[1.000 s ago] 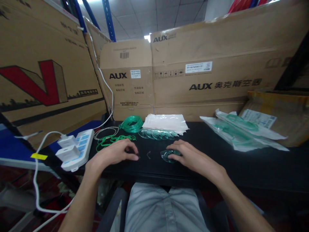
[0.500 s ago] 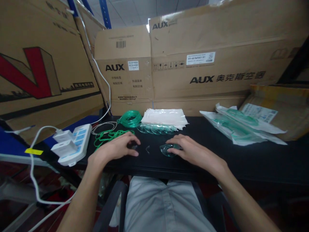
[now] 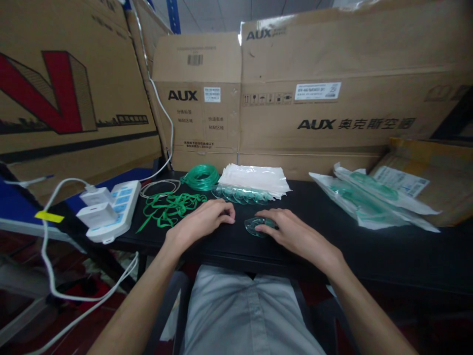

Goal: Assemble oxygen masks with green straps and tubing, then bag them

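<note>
A clear greenish oxygen mask (image 3: pixel 253 226) lies at the front of the black table, its dome towards the left. Fingers and thumb of my right hand (image 3: pixel 284 226) are closed around its right side, hiding part of it. To the left of the mask, my left hand (image 3: pixel 212 217) is low over the tabletop, thumb and forefinger pinched together. Whatever is between those fingertips is too small or hidden to make out. Beside my left wrist is a loose tangle of green elastic straps (image 3: pixel 166 209).
Behind my hands sit a row of clear masks (image 3: pixel 242 195), stacked white pouches (image 3: pixel 254 177) and coiled green tubing (image 3: pixel 201 176). Packed masks in bags (image 3: pixel 369 197) lie right. A power strip (image 3: pixel 123 204) with chargers stands left. Large cardboard boxes (image 3: pixel 325 64) wall the back.
My left hand has moved right and closed into a pinch where a small thin strip lay; that strip no longer shows. My right hand stays on the mask. The view has shifted slightly.
</note>
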### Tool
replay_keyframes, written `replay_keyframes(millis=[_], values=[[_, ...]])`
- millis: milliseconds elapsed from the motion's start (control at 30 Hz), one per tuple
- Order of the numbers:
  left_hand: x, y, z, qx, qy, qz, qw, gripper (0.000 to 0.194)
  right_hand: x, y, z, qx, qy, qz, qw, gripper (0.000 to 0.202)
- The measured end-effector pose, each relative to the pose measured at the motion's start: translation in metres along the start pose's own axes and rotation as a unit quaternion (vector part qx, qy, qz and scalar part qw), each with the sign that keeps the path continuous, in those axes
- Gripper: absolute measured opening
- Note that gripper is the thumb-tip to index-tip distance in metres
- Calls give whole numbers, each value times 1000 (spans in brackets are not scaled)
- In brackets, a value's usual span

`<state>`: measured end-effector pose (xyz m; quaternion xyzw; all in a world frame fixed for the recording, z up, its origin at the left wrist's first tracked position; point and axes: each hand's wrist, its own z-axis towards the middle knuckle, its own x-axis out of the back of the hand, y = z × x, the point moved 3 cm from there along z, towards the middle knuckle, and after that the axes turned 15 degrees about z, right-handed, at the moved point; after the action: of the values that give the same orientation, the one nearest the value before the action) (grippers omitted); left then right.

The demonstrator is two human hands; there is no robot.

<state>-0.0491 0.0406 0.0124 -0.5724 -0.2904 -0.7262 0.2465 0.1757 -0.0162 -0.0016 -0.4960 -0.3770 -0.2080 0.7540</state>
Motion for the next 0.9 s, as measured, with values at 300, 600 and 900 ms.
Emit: replay_keyframes(millis=[300, 600, 900], values=[[13, 23, 3, -22, 42, -67, 997, 17, 1, 3, -1, -1, -15, 30, 999, 46], [4, 36, 9, -52, 59, -114, 990, 25, 8, -14, 1, -33, -9, 25, 999, 29], [5, 37, 9, -43, 56, -79, 994, 27, 10, -14, 1, -39, -17, 28, 999, 29]])
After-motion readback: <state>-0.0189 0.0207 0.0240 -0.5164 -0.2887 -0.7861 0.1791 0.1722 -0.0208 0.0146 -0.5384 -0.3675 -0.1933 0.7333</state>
